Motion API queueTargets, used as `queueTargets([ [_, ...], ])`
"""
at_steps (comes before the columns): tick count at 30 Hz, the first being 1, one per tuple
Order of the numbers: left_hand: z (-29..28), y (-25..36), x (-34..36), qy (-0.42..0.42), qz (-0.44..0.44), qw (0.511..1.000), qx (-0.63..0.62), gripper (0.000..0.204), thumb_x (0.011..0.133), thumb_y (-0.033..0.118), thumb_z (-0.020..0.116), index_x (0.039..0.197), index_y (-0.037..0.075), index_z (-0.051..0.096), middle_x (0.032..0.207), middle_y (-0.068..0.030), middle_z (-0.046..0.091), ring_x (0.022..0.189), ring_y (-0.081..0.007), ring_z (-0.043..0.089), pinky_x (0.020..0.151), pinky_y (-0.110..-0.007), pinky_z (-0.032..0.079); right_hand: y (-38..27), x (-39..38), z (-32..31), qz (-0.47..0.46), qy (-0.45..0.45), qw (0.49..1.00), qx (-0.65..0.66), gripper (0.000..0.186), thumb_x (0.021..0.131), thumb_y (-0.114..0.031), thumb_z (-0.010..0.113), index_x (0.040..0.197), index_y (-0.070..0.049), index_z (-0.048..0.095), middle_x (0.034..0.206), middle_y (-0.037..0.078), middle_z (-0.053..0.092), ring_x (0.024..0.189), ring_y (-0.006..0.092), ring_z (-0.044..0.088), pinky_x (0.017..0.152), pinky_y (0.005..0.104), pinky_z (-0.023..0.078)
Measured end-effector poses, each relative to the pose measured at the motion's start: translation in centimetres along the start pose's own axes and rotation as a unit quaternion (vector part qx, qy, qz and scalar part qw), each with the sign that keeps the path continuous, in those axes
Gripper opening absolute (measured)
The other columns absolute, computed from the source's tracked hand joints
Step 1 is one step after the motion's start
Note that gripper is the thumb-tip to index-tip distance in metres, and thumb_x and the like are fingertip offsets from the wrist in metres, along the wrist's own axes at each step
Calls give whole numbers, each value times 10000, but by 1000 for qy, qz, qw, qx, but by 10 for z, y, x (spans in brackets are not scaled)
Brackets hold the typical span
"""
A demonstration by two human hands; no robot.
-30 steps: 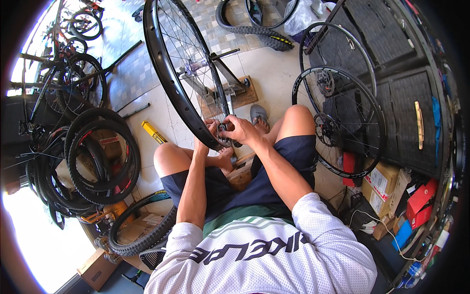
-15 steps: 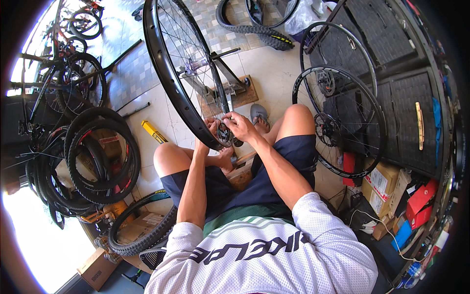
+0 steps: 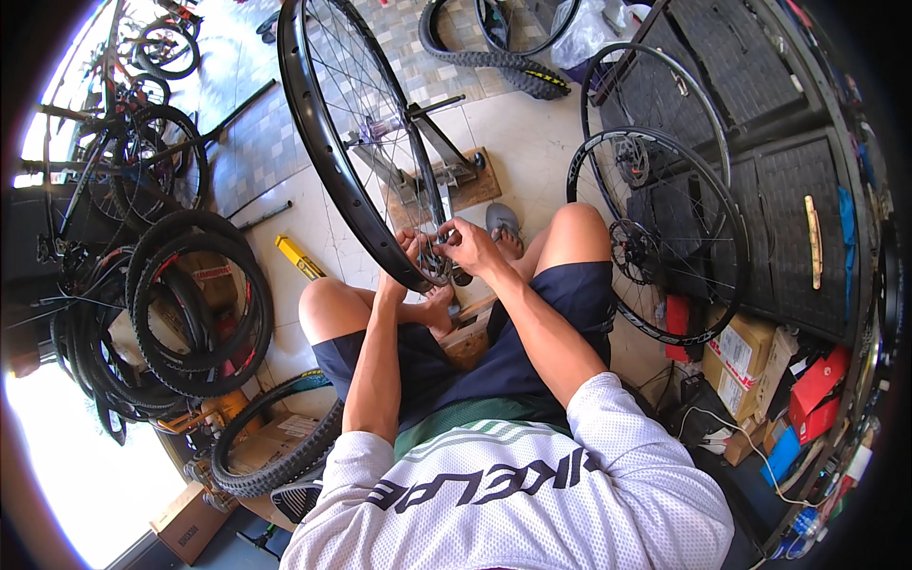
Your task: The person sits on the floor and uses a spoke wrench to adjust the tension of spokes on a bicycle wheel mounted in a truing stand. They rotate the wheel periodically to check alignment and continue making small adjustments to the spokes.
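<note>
A black bicycle wheel (image 3: pixel 334 163) without a tire stands upright in front of me, held at its purple hub in a metal truing stand (image 3: pixel 407 180) on a wooden base. Between my knees, both hands work at the near part of the rim, among the spokes. My left hand (image 3: pixel 410 245) is closed with its fingers curled by the rim and spokes; what they grip is hidden. Beside it, on the right of the spokes, my right hand (image 3: pixel 469 249) makes a pinch. Whatever lies between its fingertips is too small to name.
Several tires (image 3: pixel 195 309) and bicycles crowd the left. Two spoked wheels (image 3: pixel 736 256) lean against dark drawers (image 3: pixel 798 223) on the right, above cardboard boxes (image 3: pixel 739 366). A yellow box (image 3: pixel 297 256) lies by my left knee. Another tire (image 3: pixel 532 76) lies on the floor ahead.
My right hand has shifted slightly, with its fingertips moving a little at the spokes. The left hand stays at the rim. The wheel has barely moved, if at all.
</note>
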State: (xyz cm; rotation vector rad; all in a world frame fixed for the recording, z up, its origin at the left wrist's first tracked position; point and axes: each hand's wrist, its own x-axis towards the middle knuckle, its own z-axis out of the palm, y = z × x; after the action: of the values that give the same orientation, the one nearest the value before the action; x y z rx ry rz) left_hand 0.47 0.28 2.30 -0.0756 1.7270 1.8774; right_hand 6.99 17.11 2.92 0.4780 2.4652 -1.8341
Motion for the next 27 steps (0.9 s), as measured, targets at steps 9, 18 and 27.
queueTargets([
  [9,-9,7,2,33,31,989,143,247,897,277,719,923,41,652,707,-20,637,551,-64,526,503,-210,440,3,4,-6,-4,-126,982,139,319,863,-248,684,1026,25,689,920,128,721,820,152,648,735,305,500],
  [18,-6,7,-1,86,20,990,112,351,914,378,670,935,28,674,710,-15,623,588,-88,550,509,-244,431,-6,3,-12,10,-43,975,217,282,889,-227,664,991,35,664,838,79,699,771,117,612,709,293,491],
  [27,1,-9,4,44,15,992,118,281,899,272,715,1018,24,653,815,-17,653,611,-79,585,516,-215,468,10,4,-6,35,-56,997,40,382,811,-334,685,888,40,678,784,164,702,726,263,678,688,356,509],
])
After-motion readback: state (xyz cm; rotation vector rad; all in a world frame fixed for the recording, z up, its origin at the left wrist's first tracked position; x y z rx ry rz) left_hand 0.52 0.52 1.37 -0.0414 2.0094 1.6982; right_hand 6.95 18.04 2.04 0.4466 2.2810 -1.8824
